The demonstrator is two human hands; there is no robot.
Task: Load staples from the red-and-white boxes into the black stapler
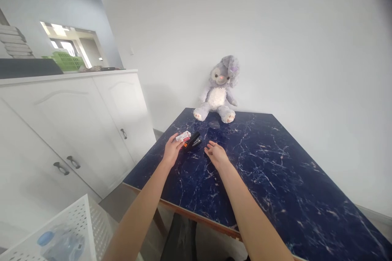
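My left hand (172, 148) is closed on a small white-and-red box (183, 136), gripping it between thumb and fingers above the table. Just right of the box lies a black stapler (192, 140) with an orange patch near its left end, partly hidden by the box and my fingers. To the right of the stapler, my right hand (216, 153) is open over the tabletop, fingers loosely bent and holding nothing.
The dark blue marble-patterned table (263, 179) stands against a white wall. A grey plush rabbit (217, 94) sits at its back edge. White cabinets (73, 122) are on the left, with a white perforated basket (88, 220) at lower left.
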